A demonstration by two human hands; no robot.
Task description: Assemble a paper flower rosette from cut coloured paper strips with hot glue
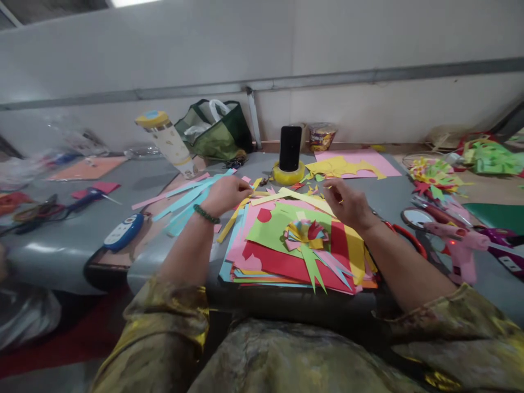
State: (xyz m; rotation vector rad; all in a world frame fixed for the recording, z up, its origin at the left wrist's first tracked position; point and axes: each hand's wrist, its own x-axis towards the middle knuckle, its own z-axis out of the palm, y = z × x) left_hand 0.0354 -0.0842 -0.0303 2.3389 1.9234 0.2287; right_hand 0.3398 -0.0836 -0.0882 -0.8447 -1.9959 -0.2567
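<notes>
My left hand [231,192], with a green bead bracelet at the wrist, is closed in a pinch over the paper scraps; what it holds, if anything, is hidden. Across from it, my right hand [350,203] has its fingers curled, and I cannot make out anything in them. Pale yellow paper strips [305,198] lie between the two hands. Below is a stack of coloured paper [282,265] with a green sheet [262,232] on top. A paper flower [305,236] with green and pink tails rests there. Blue paper strips [184,199] fan out beside my left forearm.
A phone [290,147] stands in a yellow tape roll [289,174]. Left are a tumbler [170,143], a green bag [223,134] and a blue-white device [123,232]. Right are red-handled scissors [409,237], a pink glue gun [458,243] and finished-looking paper flowers [436,177].
</notes>
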